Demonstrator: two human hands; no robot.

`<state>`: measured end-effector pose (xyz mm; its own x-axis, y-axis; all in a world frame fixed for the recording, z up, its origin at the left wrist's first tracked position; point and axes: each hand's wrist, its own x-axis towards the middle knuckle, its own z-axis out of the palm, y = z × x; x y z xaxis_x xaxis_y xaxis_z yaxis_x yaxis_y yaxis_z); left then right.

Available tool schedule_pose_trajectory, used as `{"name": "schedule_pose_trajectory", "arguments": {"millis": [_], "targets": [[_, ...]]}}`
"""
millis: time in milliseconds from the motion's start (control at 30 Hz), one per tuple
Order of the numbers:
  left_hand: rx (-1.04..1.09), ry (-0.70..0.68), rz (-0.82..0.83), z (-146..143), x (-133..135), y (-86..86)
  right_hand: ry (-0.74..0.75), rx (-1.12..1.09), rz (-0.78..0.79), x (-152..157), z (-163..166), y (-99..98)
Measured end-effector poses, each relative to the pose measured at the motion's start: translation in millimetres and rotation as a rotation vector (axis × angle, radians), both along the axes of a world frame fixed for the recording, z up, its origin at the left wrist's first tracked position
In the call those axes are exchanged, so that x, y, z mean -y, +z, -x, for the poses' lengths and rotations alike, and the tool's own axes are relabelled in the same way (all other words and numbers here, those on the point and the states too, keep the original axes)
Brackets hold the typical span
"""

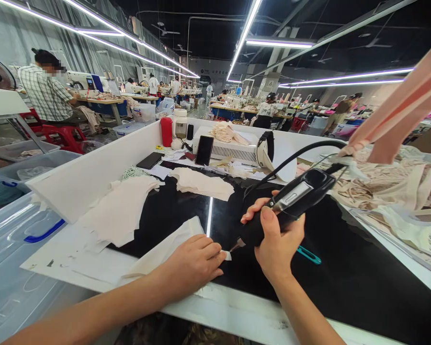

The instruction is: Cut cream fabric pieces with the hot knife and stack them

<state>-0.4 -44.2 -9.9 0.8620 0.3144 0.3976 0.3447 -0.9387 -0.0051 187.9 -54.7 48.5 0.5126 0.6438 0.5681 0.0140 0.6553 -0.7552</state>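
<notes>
My right hand (278,235) is wrapped around a black corded hand tool (290,201). Its narrow metal tip points down to the left and meets, or nearly meets, the corner of a pale fabric piece (172,247). My left hand (192,263) lies over that fabric, fingers close together, holding its right end against the black work surface (339,256). What the fingertips pinch is hidden. A pink fabric strip (402,105) runs from a wire loop at the tool's back end up to the right. Just right of my right hand lies a teal loop-shaped item (310,255).
Stacked pale fabric pieces (124,208) lie left, with another stack (203,183) behind. A phone (204,150) leans against a vented white box (233,151). Pink strips (398,179) pile up at right. A white partition (100,170) edges the table; people work at sewing machines beyond.
</notes>
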Motion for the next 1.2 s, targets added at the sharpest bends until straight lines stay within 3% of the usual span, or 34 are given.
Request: {"name": "schedule_pose_trajectory", "arguments": {"millis": [1200], "targets": [[0.029, -0.009, -0.014, 2, 2, 1.1, 0.013, -0.020, 0.022, 12, 2, -1.2]]}}
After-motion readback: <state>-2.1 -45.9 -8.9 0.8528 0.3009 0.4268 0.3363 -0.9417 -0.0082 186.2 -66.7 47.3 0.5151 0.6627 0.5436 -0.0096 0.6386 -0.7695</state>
